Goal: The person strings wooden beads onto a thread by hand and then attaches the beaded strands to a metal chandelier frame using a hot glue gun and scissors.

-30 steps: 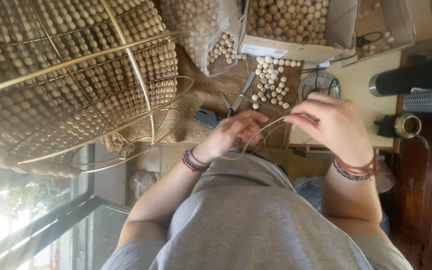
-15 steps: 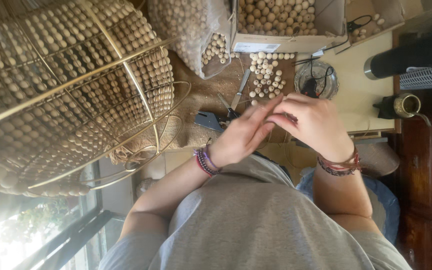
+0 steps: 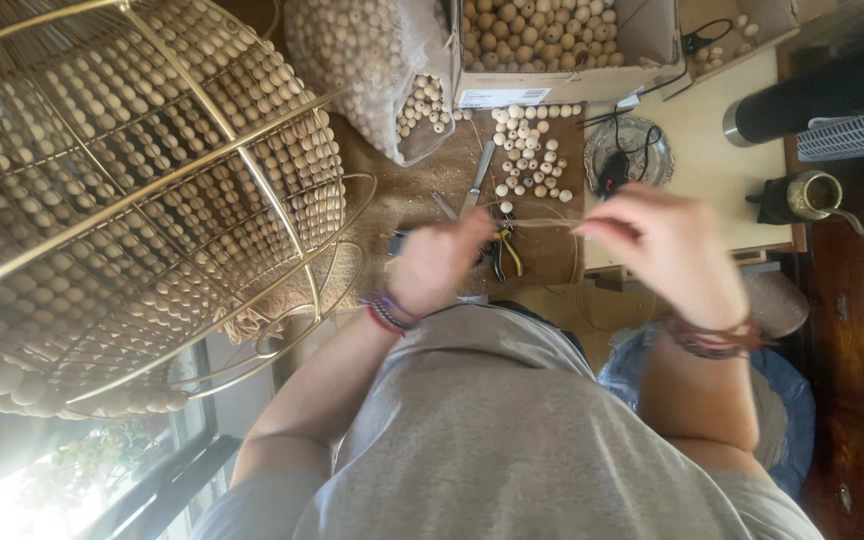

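Burlap-covered table (image 3: 422, 190) w/ loose wooden beads (image 3: 530, 150), pliers (image 3: 502, 250) | both hands pinching thin cord (image 3: 542, 222): left hand (image 3: 440, 262), right hand (image 3: 667, 245) | beaded wire frame (image 3: 132, 200) by sunlit window (image 3: 42, 480)

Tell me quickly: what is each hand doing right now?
Left hand: fingers pinched on one end of a thin cord.
Right hand: fingers pinched on the cord's other end, pulled taut.
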